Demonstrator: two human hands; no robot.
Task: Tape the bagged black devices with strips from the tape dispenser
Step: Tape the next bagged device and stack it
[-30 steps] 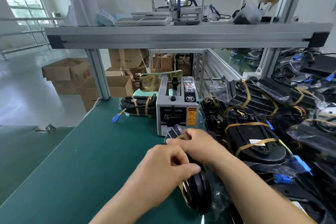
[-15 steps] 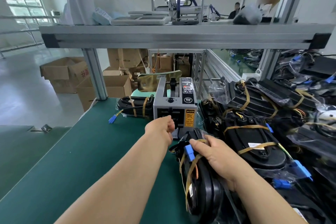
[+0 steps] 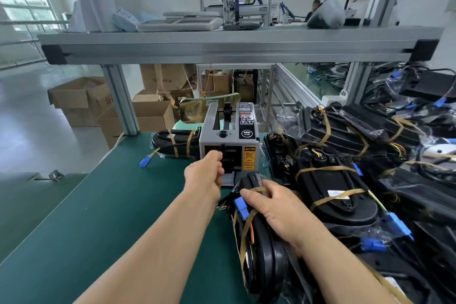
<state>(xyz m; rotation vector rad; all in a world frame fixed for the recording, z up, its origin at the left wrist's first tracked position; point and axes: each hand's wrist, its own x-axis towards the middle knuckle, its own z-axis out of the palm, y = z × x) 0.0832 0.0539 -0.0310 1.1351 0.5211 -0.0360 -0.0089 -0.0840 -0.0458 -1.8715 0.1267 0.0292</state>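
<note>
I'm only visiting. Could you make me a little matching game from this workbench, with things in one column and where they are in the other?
1 left hand
2 right hand
3 cardboard boxes

A on the floor
B at the front of the tape dispenser
C holding a bagged black device

Pairs: 1-B, 2-C, 3-A

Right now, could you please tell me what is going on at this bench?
A person is taping bagged devices. Their left hand is at the outlet of the tape dispenser, fingers curled there; whether it already has a strip is not clear. Their right hand holds a bagged black device on the green bench, already with some tape on it. A pile of taped devices lies to the right.
</note>
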